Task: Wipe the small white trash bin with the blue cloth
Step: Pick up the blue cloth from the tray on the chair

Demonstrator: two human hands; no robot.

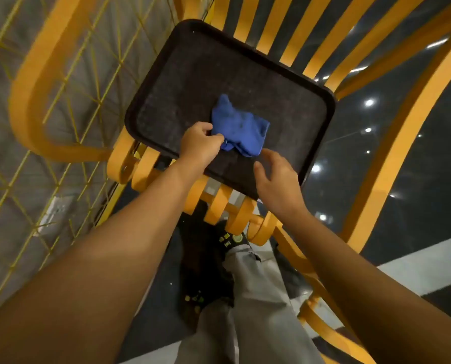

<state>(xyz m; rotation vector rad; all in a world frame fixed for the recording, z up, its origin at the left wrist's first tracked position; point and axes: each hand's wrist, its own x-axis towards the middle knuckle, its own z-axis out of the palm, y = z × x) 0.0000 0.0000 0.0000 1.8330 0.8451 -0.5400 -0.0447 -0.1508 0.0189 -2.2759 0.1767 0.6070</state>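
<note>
A crumpled blue cloth (238, 126) lies on a dark rectangular tray (192, 74) that rests on the slatted seat of an orange chair. My left hand (199, 144) pinches the cloth's near left edge between thumb and fingers. My right hand (278, 179) hovers just below and right of the cloth, fingers spread, holding nothing and resting over the tray's near rim. No small white trash bin is in view.
The orange chair (392, 143) has curved armrests on both sides and slats behind the tray. A yellow wire mesh (61, 106) stands at the left. My legs in grey trousers and dark shoes (232, 240) are below, on a glossy dark floor.
</note>
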